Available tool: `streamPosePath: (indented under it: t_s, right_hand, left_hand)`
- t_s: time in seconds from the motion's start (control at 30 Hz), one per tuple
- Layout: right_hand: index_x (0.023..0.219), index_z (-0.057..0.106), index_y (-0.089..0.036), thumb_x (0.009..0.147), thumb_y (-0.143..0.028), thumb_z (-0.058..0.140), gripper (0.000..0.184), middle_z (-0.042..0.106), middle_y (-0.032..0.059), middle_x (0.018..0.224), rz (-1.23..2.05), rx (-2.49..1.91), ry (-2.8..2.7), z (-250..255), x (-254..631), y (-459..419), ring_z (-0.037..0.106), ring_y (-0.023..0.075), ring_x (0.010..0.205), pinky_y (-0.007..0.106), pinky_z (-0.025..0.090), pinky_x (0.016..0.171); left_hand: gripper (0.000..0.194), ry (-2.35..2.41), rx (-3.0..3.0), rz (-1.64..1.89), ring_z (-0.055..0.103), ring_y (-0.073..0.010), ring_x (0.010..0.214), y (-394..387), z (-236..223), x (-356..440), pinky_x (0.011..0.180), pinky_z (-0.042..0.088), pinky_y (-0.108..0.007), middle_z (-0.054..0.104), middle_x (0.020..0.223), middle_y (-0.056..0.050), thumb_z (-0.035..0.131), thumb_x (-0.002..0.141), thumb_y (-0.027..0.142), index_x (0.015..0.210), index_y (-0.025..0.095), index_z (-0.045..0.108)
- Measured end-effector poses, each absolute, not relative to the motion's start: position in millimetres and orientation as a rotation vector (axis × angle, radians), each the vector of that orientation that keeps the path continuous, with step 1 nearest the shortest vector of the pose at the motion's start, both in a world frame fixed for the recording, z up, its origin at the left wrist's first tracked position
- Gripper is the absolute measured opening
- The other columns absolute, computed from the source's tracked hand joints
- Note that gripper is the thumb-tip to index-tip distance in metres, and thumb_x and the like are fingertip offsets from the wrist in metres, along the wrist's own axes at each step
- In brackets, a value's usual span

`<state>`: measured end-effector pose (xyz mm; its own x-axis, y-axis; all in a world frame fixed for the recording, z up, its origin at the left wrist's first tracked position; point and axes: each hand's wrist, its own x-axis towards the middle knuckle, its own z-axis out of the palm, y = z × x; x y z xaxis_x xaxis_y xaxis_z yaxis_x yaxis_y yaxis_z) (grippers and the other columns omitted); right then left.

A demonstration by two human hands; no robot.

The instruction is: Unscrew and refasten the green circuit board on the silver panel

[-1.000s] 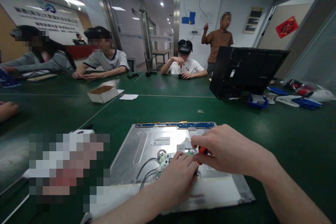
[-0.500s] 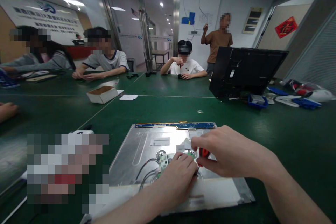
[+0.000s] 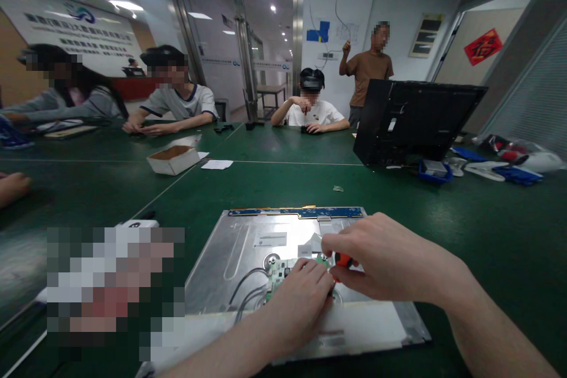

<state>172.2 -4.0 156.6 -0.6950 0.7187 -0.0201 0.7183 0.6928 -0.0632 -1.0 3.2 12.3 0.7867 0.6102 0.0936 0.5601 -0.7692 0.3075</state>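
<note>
A metal-backed display panel (image 3: 239, 236) lies on the table in front of me, with a blue circuit strip (image 3: 274, 212) along its far edge. Near its middle sits a small green circuit board (image 3: 277, 272) with dark cables running off to the left. My right hand (image 3: 376, 254) grips the red and black handle of a screwdriver (image 3: 343, 260), held over the board's right side. My left hand (image 3: 305, 289) rests across the board, fingers pressed together beside the screwdriver's lower end. Its thumb and whatever it pinches are hidden, as is the screwdriver's tip.
Beyond the panel stand a white open box (image 3: 172, 159) and a flat paper (image 3: 217, 164). A large black monitor (image 3: 420, 121) is at the back right, near a blue tray (image 3: 434, 171). Several people are around the table; one person's hand (image 3: 15, 188) shows at far left.
The screwdriver's handle appears turned slightly between my right fingers. Both hands and the panel are otherwise in nearly the same place.
</note>
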Motion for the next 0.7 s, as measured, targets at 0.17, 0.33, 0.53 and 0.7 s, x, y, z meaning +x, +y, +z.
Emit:
streamPosePath:
  t_s: [0.17, 0.33, 0.53, 0.7]
  right_hand:
    - [0.088, 0.058, -0.022, 0.085, -0.022, 0.055, 0.004, 0.067, -0.0002, 0.074, 0.122, -1.227, -2.884, 159.2, 172.6, -5.6, 0.059, 0.0149, 0.065, 0.027, 0.026, 0.053]
    - [0.086, 0.057, -0.023, 0.084, -0.022, 0.055, 0.003, 0.066, -0.0013, 0.072, 0.122, -1.238, -2.875, 158.9, 172.4, -4.9, 0.057, 0.0146, 0.062, 0.026, 0.025, 0.053]
    - [0.089, 0.055, -0.023, 0.083, -0.021, 0.054, 0.006, 0.067, 0.0, 0.079, 0.147, -1.223, -2.882, 158.2, 174.5, -4.2, 0.058, 0.0147, 0.066, 0.026, 0.028, 0.055]
    - [0.09, 0.053, -0.022, 0.083, -0.021, 0.053, 0.006, 0.067, 0.0009, 0.08, 0.157, -1.202, -2.899, 159.0, 175.1, -5.3, 0.058, 0.0149, 0.067, 0.026, 0.029, 0.054]
  left_hand:
    - [0.022, 0.897, 2.708, 0.293, 0.054, -0.0269, 0.107, 3.0, 11.3, -1.8, 0.099, 0.037, -0.047, 0.061, 0.113, -0.01, 0.049, 0.091, 0.014, 0.113, 0.016, 0.053]
    - [0.018, 0.901, 2.723, 0.314, 0.055, -0.0271, 0.105, 3.7, 10.6, -1.4, 0.098, 0.037, -0.046, 0.061, 0.11, -0.01, 0.051, 0.091, 0.015, 0.108, 0.016, 0.054]
    - [0.018, 0.898, 2.738, 0.288, 0.055, -0.027, 0.105, 3.6, 10.3, -0.8, 0.097, 0.038, -0.045, 0.061, 0.11, -0.01, 0.048, 0.091, 0.014, 0.109, 0.016, 0.053]
    - [0.016, 0.897, 2.754, 0.294, 0.056, -0.027, 0.104, 3.7, 8.7, -0.1, 0.096, 0.039, -0.045, 0.061, 0.109, -0.01, 0.049, 0.091, 0.013, 0.107, 0.016, 0.052]
